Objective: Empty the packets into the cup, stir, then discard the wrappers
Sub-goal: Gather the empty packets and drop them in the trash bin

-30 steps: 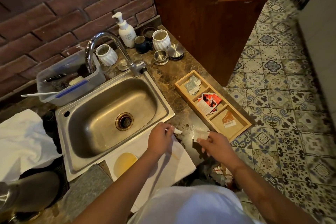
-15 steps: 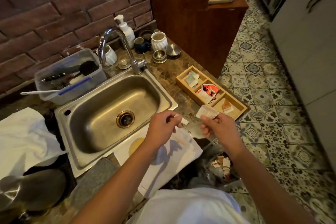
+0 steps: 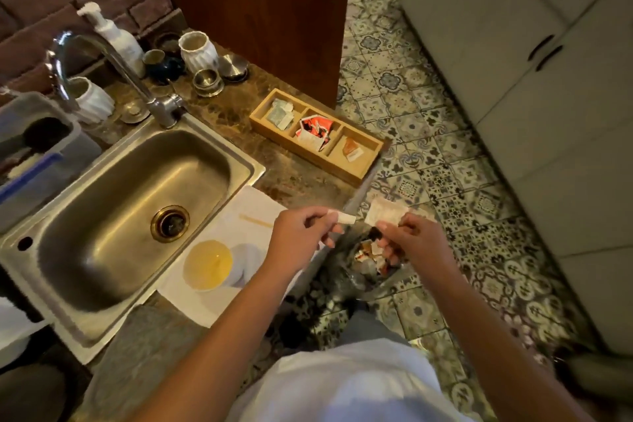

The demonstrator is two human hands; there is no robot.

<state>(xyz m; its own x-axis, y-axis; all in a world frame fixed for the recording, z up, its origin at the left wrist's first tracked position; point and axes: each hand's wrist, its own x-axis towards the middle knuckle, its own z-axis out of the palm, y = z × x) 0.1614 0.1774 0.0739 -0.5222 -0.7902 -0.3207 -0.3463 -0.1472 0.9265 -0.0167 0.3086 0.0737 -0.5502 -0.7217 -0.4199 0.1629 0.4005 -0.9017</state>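
The left hand (image 3: 301,233) pinches a torn strip (image 3: 344,217) and the right hand (image 3: 411,238) pinches the wrapper (image 3: 385,215), both above the bin (image 3: 368,262). The cup (image 3: 208,264) on the bench holds yellow liquid; discarding seems the last step.

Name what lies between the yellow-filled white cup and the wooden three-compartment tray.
Head view: white cloth bearing a thin wooden stirrer, then bare brown countertop.

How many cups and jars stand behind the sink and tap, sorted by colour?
White ribbed: 2
Dark blue: 1
Shiny metal: 2
Total: 5
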